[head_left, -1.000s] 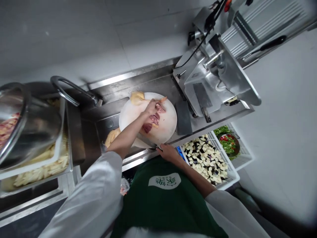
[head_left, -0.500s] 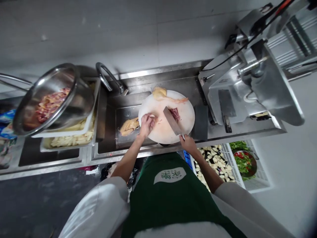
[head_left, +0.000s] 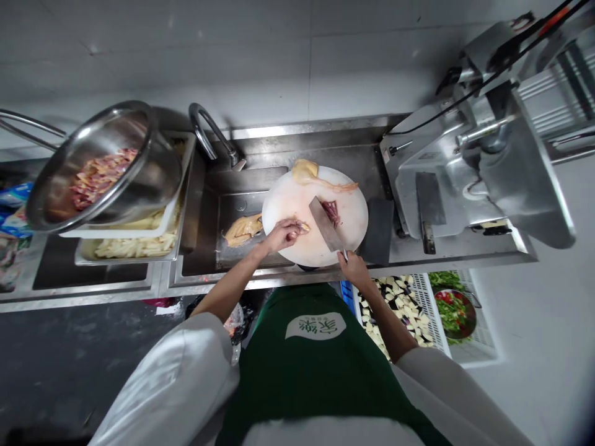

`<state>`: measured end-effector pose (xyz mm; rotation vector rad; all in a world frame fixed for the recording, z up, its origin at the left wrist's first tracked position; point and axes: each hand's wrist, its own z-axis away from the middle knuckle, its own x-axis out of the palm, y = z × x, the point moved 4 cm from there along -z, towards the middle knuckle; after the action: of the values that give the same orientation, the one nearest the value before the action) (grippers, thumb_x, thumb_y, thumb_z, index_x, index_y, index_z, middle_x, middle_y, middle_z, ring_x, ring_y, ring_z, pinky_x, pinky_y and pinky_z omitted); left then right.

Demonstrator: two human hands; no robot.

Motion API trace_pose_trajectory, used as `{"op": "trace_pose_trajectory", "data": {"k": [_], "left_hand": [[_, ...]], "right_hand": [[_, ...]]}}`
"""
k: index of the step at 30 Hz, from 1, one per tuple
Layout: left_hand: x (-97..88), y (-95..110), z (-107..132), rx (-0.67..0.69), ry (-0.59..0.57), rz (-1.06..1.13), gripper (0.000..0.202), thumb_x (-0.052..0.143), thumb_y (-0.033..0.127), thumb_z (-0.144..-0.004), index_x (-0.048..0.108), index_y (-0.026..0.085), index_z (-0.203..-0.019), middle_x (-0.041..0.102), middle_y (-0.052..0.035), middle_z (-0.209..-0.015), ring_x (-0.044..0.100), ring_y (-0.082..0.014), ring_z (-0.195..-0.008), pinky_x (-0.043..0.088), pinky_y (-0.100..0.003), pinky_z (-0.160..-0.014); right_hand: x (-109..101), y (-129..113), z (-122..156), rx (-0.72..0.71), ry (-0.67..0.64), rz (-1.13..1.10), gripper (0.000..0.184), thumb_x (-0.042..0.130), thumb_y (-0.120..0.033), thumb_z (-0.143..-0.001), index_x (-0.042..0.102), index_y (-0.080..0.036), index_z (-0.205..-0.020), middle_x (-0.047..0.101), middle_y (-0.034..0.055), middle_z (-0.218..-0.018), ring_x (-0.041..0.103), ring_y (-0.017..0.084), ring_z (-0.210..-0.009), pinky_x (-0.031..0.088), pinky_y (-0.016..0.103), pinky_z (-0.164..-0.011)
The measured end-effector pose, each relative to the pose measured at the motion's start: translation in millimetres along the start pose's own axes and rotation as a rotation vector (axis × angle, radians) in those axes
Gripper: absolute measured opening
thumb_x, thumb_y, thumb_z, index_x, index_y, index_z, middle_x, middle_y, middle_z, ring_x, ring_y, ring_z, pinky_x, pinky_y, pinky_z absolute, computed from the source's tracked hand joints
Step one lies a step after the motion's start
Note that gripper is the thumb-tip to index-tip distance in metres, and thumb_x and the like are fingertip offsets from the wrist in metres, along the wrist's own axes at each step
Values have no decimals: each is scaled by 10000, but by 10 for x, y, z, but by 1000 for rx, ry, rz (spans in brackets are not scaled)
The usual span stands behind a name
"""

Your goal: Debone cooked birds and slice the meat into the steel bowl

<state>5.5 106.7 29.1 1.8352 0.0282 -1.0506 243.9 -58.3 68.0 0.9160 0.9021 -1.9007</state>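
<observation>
My right hand (head_left: 354,270) is wrapped round the handle of a cleaver (head_left: 326,226), its blade angled across a round white cutting board (head_left: 348,238). Dark red meat strips (head_left: 331,212) lie just right of the blade. On the left of the board, my left hand (head_left: 283,235) is closed with its fingertips on a small pale yellowish piece of meat (head_left: 303,227). A yellow-skinned piece of poultry (head_left: 305,170) with a long strip of skin rests along the board's far edge. Another poultry piece (head_left: 243,230) lies in the sink to the left.
Left of the sink, a steel bowl (head_left: 158,179) of cut meat stands tilted on trays of pale strips (head_left: 134,246). A faucet (head_left: 203,127) rises behind. To the right are a slicing machine (head_left: 502,142) and a second cleaver (head_left: 430,201). Crates of cut vegetables (head_left: 404,303) sit below.
My left hand has moved right and turned, its fingers now pointing toward the cleaver with the small piece at the fingertips. My right hand and the cleaver stay nearly still. The view has shifted slightly.
</observation>
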Motion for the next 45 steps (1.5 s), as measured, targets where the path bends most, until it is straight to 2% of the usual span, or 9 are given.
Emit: {"op": "trace_pose_trajectory", "data": {"k": [5, 8, 14, 20, 27, 32, 35, 40, 45], "left_hand": [[-145, -56, 249, -8, 126, -87, 268, 723, 302, -861, 729, 245, -1123, 618, -102, -1245, 538, -274, -1239, 456, -474, -1083], [-22, -73, 442, -87, 323, -53, 181, 604, 321, -965, 717, 212, -1054, 628, -103, -1150, 586, -237, -1134, 505, -431, -1021], [251, -80, 570, -53, 411, 23, 197, 584, 340, -991, 720, 204, -1032, 679, -98, -1108, 612, -232, -1083, 530, -439, -979], [238, -109, 619, -30, 442, 95, 190, 571, 313, -1002, 718, 210, -1066, 705, -85, -1093, 629, -216, -1077, 520, -427, -995], [155, -44, 602, 20, 414, 114, 186, 572, 332, -997, 712, 208, -995, 717, -85, -1020, 642, -222, -1005, 532, -417, -925], [-103, -112, 818, -163, 644, 66, 230, 546, 365, -1004, 704, 211, -940, 705, -79, -960, 643, -218, -938, 520, -418, -920], [-180, -129, 929, -244, 755, 21, 231, 532, 363, -1010, 695, 211, -951, 695, -86, -964, 638, -228, -956, 508, -432, -935], [50, -53, 709, -132, 465, 69, 237, 518, 356, -1015, 712, 221, -1022, 700, -93, -1067, 632, -235, -1059, 511, -442, -978], [202, -48, 545, -104, 382, 74, 230, 542, 354, -1006, 702, 215, -1095, 691, -90, -1094, 619, -237, -1091, 495, -444, -1013]], "right_hand": [[-60, -182, 66, -3, 12, 39, 392, 404, -418, -1072, 645, -113, -1126, 760, 178, -989, 729, 264, -953, 442, 281, -789], [-50, -439, 56, -55, 38, 34, 415, 362, -434, -1080, 622, -120, -1155, 759, 171, -980, 731, 262, -936, 446, 282, -785], [-142, -792, -51, -91, 0, 48, 415, 368, -437, -1075, 619, -134, -1208, 757, 177, -1024, 730, 274, -942, 468, 301, -779], [-530, -1038, -43, -157, 333, -69, 545, 264, -460, -1089, 565, -69, -1320, 741, 215, -1028, 723, 300, -944, 492, 342, -789], [-21, -1078, -154, -60, -43, -27, 414, 381, -399, -1070, 633, -122, -1246, 746, 182, -1094, 715, 256, -998, 487, 288, -819], [-460, -1126, -64, -142, 203, -66, 520, 310, -463, -1073, 601, -89, -1289, 744, 197, -990, 712, 299, -947, 489, 330, -809], [-401, -1219, -27, -138, 309, -134, 582, 232, -453, -1082, 583, -49, -1309, 729, 236, -1022, 710, 308, -957, 497, 346, -811], [191, -1222, -204, -26, 14, -87, 481, 314, -395, -1074, 645, -71, -1204, 742, 218, -1074, 713, 273, -1005, 502, 298, -824], [236, -1194, -271, -25, -5, -83, 476, 346, -414, -1077, 606, -73, -1283, 734, 207, -1136, 709, 254, -1050, 489, 277, -859]]}}
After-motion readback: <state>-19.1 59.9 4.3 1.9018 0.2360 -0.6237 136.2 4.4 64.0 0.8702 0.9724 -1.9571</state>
